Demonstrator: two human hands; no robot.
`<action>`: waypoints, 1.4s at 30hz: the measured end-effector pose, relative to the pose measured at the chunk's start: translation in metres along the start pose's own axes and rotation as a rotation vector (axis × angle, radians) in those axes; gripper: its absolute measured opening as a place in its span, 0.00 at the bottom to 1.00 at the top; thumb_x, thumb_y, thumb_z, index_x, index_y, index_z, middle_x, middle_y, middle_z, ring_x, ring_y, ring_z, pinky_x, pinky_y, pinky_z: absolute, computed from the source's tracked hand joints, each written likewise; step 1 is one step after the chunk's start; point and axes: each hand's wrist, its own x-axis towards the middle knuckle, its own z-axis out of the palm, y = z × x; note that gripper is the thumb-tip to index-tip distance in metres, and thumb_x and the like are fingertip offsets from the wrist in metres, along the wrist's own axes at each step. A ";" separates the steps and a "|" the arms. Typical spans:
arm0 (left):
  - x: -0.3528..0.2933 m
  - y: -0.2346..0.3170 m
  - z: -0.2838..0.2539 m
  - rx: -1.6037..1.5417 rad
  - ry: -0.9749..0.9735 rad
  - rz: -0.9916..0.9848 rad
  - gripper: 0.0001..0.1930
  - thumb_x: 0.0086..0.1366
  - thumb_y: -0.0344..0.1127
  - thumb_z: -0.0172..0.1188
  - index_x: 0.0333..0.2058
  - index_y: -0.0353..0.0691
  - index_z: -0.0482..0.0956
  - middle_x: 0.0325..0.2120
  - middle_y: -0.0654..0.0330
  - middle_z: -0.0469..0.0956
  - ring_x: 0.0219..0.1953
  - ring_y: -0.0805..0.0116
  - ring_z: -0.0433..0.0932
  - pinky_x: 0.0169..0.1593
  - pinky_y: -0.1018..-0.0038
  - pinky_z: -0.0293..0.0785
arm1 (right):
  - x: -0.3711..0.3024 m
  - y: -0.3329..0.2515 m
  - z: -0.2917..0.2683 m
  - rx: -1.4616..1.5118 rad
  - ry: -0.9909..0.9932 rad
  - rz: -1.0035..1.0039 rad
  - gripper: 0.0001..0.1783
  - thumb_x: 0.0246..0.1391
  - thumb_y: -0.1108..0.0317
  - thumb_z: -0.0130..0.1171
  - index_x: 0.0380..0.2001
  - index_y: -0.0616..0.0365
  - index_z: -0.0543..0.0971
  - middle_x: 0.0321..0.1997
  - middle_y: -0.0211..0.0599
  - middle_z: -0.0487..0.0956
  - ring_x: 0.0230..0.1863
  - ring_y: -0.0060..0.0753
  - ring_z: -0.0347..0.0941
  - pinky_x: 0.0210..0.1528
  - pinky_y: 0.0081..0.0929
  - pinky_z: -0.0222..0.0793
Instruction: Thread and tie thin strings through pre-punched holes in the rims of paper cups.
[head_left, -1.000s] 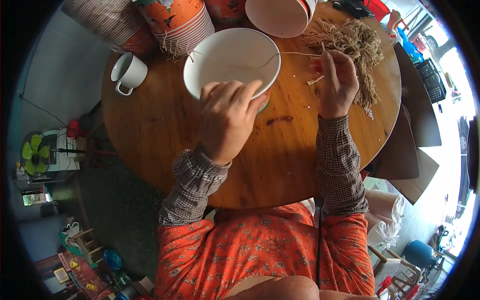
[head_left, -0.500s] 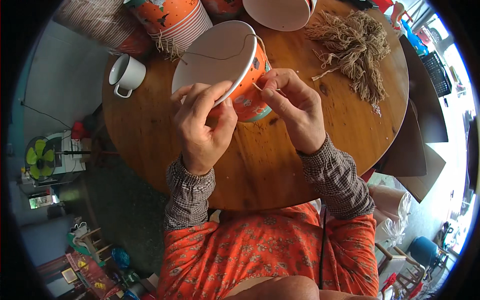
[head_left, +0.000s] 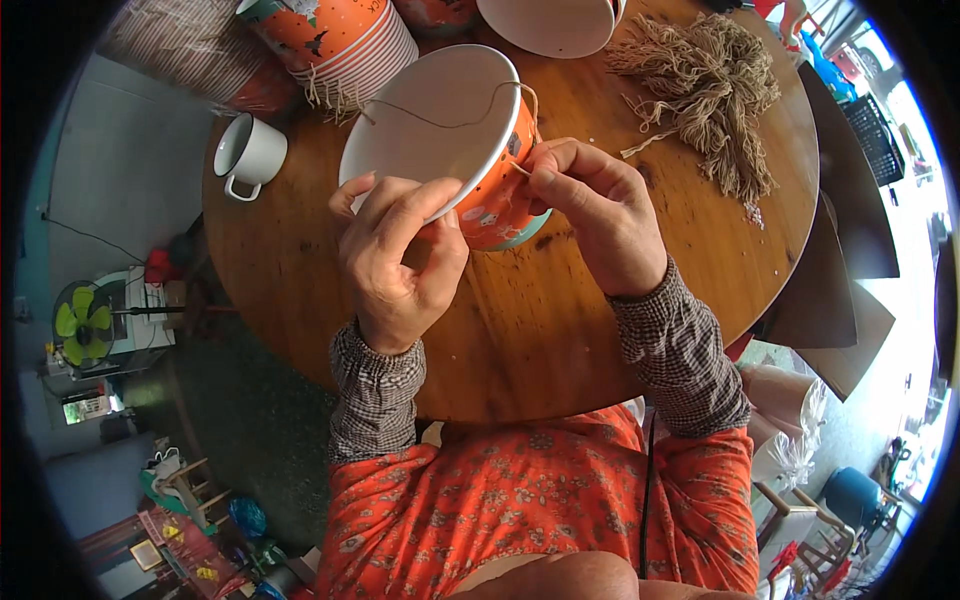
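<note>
A paper bucket (head_left: 496, 203), orange printed outside with a teal base and white inside, leans on its side over the table, mouth facing up and left. My left hand (head_left: 398, 262) pinches its near rim between thumb and fingers. A thin tan cord (head_left: 445, 125) runs across the inside from a hole in the far left wall and passes out over the right rim. Beside the outer right wall, my right hand (head_left: 608, 215) pinches the cord's end with thumb and forefinger. Part of the bucket's right side is hidden behind that hand.
A heap of tan cords (head_left: 715, 95) lies at the right on the round wooden table (head_left: 540, 340). To the left stands a white enamel mug (head_left: 251, 155). Stacked orange buckets (head_left: 350, 45) are at the back left, and another white-lined bucket (head_left: 550, 22) lies at the back.
My right hand has moved slightly right and the cord end with it. The bucket has shifted a little, its rim turned slightly, and my left hand has moved slightly left with it.
</note>
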 end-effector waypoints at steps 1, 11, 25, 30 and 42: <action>0.000 0.000 0.000 -0.006 -0.008 0.001 0.13 0.51 0.25 0.59 0.37 0.41 0.79 0.24 0.67 0.75 0.28 0.70 0.75 0.53 0.69 0.60 | 0.000 -0.001 0.000 0.001 -0.011 -0.005 0.09 0.60 0.67 0.55 0.37 0.62 0.77 0.35 0.29 0.78 0.37 0.20 0.72 0.45 0.22 0.67; -0.004 -0.003 0.000 0.014 -0.048 0.015 0.14 0.49 0.26 0.59 0.38 0.43 0.80 0.25 0.69 0.75 0.29 0.72 0.75 0.55 0.67 0.58 | 0.000 -0.001 0.002 -0.093 0.061 0.056 0.09 0.56 0.62 0.61 0.34 0.56 0.78 0.28 0.21 0.76 0.28 0.08 0.68 0.22 0.10 0.62; 0.001 -0.003 -0.001 0.005 -0.152 0.012 0.07 0.57 0.30 0.58 0.35 0.43 0.78 0.24 0.66 0.77 0.26 0.69 0.77 0.57 0.62 0.58 | -0.001 0.008 0.014 -0.440 0.176 -0.151 0.08 0.53 0.73 0.63 0.35 0.64 0.77 0.29 0.31 0.80 0.30 0.16 0.76 0.34 0.17 0.72; 0.015 -0.005 -0.006 0.006 -0.280 -0.039 0.07 0.62 0.29 0.56 0.39 0.42 0.78 0.26 0.59 0.81 0.28 0.64 0.80 0.56 0.60 0.63 | -0.001 0.010 0.015 -0.423 0.153 -0.115 0.07 0.54 0.74 0.62 0.35 0.65 0.76 0.30 0.33 0.81 0.32 0.18 0.78 0.36 0.17 0.73; 0.041 -0.025 0.007 -0.223 -0.570 -0.083 0.09 0.57 0.26 0.59 0.37 0.32 0.78 0.26 0.50 0.77 0.30 0.55 0.78 0.38 0.65 0.74 | 0.004 0.014 0.010 -0.464 0.149 -0.173 0.08 0.54 0.73 0.63 0.36 0.64 0.77 0.30 0.32 0.81 0.31 0.18 0.77 0.35 0.18 0.73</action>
